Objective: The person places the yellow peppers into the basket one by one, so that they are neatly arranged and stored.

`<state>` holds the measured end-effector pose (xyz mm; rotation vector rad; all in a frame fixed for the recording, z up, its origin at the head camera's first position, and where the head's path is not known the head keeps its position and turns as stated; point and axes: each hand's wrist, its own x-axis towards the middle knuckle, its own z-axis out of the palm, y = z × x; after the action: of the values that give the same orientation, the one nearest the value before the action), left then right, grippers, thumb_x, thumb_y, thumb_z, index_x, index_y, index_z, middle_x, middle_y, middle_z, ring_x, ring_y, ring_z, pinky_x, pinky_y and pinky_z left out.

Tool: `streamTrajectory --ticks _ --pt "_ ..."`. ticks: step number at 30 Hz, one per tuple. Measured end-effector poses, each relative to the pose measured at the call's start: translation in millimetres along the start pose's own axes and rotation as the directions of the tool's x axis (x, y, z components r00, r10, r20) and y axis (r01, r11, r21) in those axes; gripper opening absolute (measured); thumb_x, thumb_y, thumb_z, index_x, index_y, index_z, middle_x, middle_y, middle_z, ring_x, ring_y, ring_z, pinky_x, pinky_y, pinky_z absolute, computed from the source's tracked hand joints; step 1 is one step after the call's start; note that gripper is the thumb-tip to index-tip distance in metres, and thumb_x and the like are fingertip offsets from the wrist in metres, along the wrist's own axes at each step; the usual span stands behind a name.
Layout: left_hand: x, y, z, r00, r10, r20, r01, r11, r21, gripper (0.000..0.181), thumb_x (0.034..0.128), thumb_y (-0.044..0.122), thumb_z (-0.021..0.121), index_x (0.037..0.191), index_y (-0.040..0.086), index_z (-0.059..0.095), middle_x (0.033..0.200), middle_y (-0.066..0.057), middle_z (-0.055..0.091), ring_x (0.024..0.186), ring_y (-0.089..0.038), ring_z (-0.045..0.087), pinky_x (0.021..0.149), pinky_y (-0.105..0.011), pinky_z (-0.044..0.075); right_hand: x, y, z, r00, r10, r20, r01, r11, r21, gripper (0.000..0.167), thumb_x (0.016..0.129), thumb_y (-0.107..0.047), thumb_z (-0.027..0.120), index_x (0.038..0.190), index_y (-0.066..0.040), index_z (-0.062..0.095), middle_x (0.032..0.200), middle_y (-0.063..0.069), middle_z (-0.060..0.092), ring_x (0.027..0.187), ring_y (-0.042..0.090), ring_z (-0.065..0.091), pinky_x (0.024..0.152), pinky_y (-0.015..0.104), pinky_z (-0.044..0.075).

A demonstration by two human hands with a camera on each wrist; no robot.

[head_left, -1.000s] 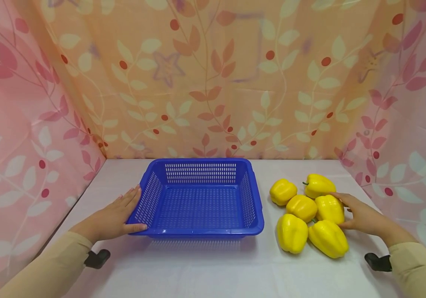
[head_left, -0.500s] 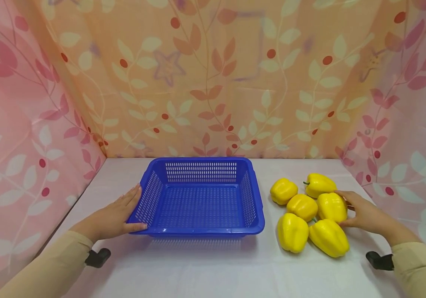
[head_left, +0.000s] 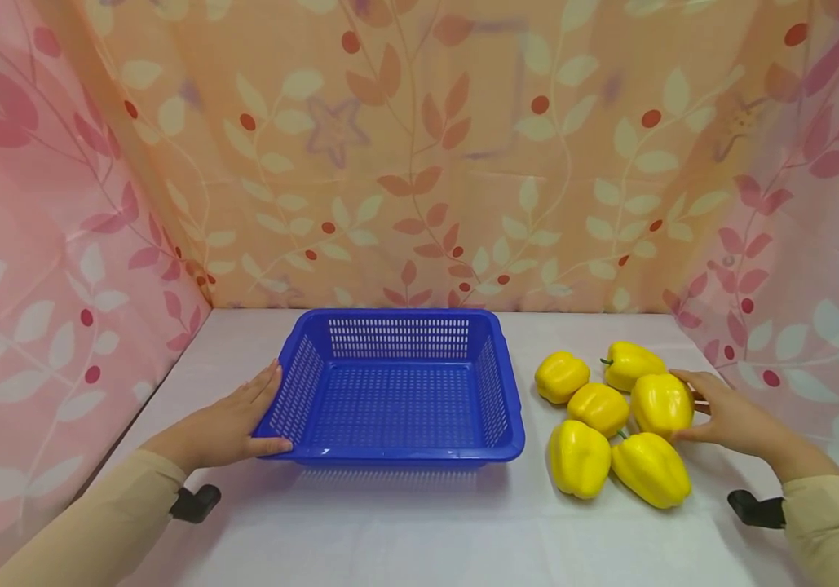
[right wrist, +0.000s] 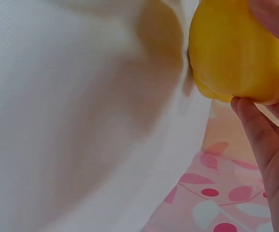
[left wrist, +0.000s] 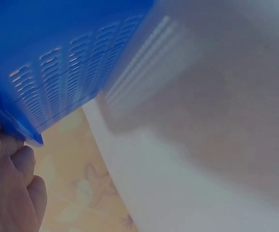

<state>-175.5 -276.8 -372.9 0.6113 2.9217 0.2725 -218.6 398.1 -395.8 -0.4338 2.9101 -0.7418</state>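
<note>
My left hand (head_left: 224,428) rests on the left front corner of a blue plastic basket (head_left: 397,455), its fingers along the left rim and its thumb on the front rim. In the left wrist view, the fingers touch the basket's rim (left wrist: 13,121). On the right, my right hand (head_left: 730,424) holds a yellow bell pepper (head_left: 661,405) between thumb and fingers. The right wrist view shows the fingertips against this pepper (right wrist: 236,53). Several more yellow bell peppers lie beside it, among them one with a green stem (head_left: 633,365) and a front one (head_left: 652,471).
A white cloth covers the table (head_left: 419,530). Patterned curtains stand at the back (head_left: 419,147) and both sides. The basket has slotted walls and nothing inside. Another pepper (head_left: 579,459) lies between the basket and my right hand.
My right hand has moved slightly right with the pepper, which has shifted off its earlier place and looks larger, as if raised. The left hand and basket stay put.
</note>
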Motion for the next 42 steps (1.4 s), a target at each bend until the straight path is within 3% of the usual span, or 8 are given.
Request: streamTrajectory --ticks 28,42 --pt "-0.5 0.5 -3.7 1.000 -0.010 0.017 0.010 1.000 0.003 0.112 0.0738 0.071 0.050 0.145 -0.001 0.004 0.152 -0.018 0.002 0.138 -0.038 0.008 0.107 -0.054 0.017 20.1 -34.4 -29.3 0.996 -0.078 -0.043 0.076 0.997 -0.027 0.098 0.069 -0.035 0.079 0.139 0.006 0.023 0.130 0.028 0.035 0.110 0.048 0.042 0.085 0.052 0.041" --pt "1.2 2.0 -6.6 1.000 0.026 -0.017 -0.025 0.996 0.090 0.108 0.0744 0.069 0.054 0.144 -0.004 0.014 0.151 -0.020 0.007 0.137 -0.037 0.010 0.108 -0.054 0.016 35.2 -62.4 -33.9 0.986 -0.155 -0.055 0.155 0.988 -0.012 0.095 0.070 -0.032 0.078 0.140 0.004 0.025 0.134 0.025 0.035 0.112 0.045 0.043 0.088 0.051 0.038"
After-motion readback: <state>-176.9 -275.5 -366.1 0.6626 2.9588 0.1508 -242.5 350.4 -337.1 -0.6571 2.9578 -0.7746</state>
